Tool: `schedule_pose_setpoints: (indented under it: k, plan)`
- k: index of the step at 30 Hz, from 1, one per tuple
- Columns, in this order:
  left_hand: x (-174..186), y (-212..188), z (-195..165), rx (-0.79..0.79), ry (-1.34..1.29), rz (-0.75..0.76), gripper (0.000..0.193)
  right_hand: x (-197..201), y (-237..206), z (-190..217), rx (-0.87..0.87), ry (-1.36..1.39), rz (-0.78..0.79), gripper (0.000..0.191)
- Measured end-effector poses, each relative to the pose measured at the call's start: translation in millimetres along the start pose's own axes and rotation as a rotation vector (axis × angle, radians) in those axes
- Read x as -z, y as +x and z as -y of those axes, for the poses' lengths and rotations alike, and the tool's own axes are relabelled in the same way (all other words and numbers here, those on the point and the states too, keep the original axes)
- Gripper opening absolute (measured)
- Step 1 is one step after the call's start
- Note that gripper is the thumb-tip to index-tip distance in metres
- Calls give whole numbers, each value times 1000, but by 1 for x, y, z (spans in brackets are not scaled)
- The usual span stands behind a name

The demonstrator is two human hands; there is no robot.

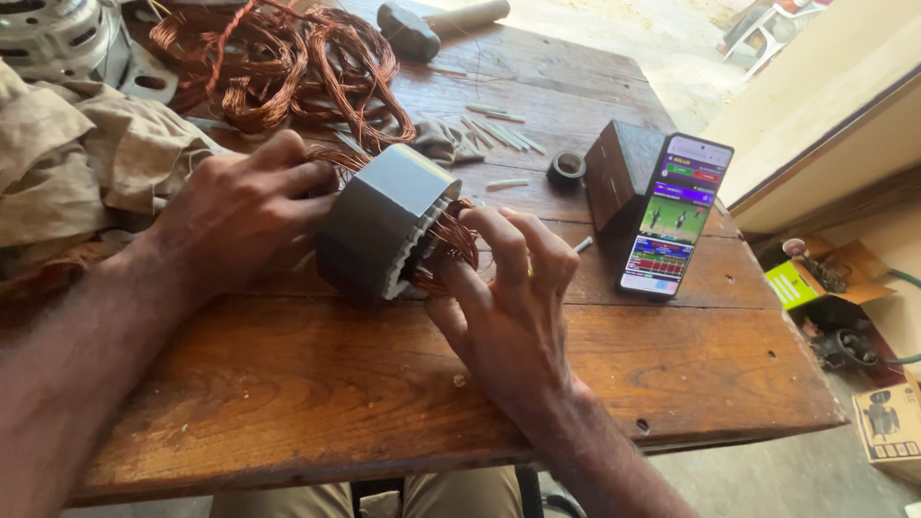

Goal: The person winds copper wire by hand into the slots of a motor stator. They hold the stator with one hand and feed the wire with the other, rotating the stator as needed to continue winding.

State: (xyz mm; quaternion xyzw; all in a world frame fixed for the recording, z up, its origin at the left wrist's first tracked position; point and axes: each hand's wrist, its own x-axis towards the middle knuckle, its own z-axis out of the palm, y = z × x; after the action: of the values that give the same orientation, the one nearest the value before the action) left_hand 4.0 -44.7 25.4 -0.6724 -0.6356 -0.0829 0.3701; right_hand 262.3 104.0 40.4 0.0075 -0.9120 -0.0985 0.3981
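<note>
Hands [384, 259] grip ribbed grey steel stator [379, 223], copper coils [451, 240].

Matt grey metal stator [379, 216], copper windings [451, 240]

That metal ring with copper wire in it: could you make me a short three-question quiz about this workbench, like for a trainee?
1. True or false: the left hand grips the grey motor core.
2. What do the right hand fingers work at? A) copper windings B) tape roll C) hammer
3. What props up the phone?

Key: 1 true. 2 A. 3 The dark wooden block.
</note>
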Motion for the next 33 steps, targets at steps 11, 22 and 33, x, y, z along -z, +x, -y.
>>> schedule_pose_setpoints:
  k: [11,22,33]
  plan:
    - [10,14,-21,146,-388,-54,29,3,3,-2,-105,117,28,37]
    - [7,15,-20,262,-599,113,25,2,3,-3,-165,239,95,25]
    - [-6,4,-22,173,-486,-25,50,5,4,0,-149,213,72,28]
